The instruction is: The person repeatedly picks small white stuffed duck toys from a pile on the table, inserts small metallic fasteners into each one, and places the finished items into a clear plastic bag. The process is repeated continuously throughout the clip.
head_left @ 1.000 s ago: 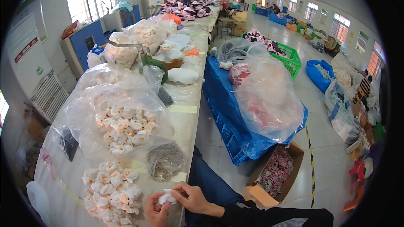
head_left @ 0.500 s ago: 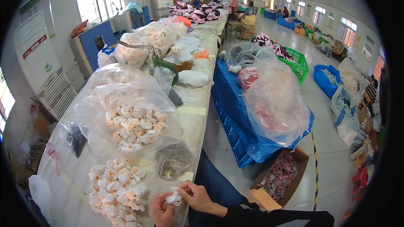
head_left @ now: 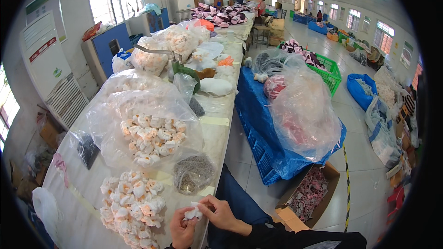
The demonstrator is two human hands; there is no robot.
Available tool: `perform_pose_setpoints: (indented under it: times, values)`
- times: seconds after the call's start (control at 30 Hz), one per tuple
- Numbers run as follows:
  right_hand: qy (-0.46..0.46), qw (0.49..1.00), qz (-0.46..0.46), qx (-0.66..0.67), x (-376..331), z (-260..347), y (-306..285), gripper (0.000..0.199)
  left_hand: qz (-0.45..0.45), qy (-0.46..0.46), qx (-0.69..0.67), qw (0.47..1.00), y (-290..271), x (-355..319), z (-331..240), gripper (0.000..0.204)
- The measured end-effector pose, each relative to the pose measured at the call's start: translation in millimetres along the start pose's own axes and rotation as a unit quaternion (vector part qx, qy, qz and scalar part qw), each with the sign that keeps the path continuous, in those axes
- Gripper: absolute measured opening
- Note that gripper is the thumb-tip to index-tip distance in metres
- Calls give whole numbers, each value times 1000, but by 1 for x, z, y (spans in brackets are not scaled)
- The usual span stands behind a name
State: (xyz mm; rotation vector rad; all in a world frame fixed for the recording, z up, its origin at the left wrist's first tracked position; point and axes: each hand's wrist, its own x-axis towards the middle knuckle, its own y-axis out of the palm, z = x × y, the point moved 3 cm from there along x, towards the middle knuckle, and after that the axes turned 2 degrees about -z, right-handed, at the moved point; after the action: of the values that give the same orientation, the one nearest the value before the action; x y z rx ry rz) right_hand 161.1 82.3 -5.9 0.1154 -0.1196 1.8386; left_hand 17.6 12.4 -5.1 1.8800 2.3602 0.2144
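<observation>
A small white plush piece (head_left: 194, 212) is pinched between both hands over the table's near right edge. My left hand (head_left: 182, 231) is closed on it from the left, with thumb and fingers pressed together. From the right, my right hand (head_left: 222, 214) grips its upper part with thumb and forefinger. Left of the hands lies a loose pile of white and peach plush pieces (head_left: 134, 205), shaped like popcorn. Just beyond the hands sits a clear bag of small dark grains (head_left: 193, 173). Farther off, an open clear plastic bag (head_left: 154, 138) holds more of these popcorn-like pieces.
A dark flat bag (head_left: 86, 150) lies on the table's left side. Right of my legs stands a blue-lined crate (head_left: 258, 150) under plastic bags, with a cardboard box of pink and grey scraps (head_left: 310, 193) below. A green crate (head_left: 328, 79) stands behind. Other people work far back.
Both hands stay together on the white plush piece, shifting slightly, and the piece sits tilted differently between the fingers. The whole view has moved a little.
</observation>
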Motion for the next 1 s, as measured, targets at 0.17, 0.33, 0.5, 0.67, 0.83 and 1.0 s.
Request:
perform_pose_setpoints:
  times: [0.17, 0.33, 0.5, 0.67, 0.83, 1.0]
  values:
    - [8, 1000, 0, -3, 1, -2, -3, 24, 2, -30, -2, 1000, -6, -2, 3, 40]
    - [13, 1000, 5, -7, 0, -3, -4, 24, -30, -23, 22, 999, -1, -2, -1, 41]
    - [6, 1000, 2, -5, 1, -5, -3, 24, -16, -61, 63, 996, -3, -3, -9, 40]
    - [13, 1000, 5, -3, 1, -6, -4, 25, -24, -66, 61, 996, 0, -3, -13, 40]
    - [13, 1000, 9, -5, 1, -9, -4, 25, 0, -23, 29, 999, 2, -4, -16, 42]
    - [14, 1000, 17, -18, -2, -10, 0, 24, 37, -12, 8, 999, -3, -6, -9, 39]
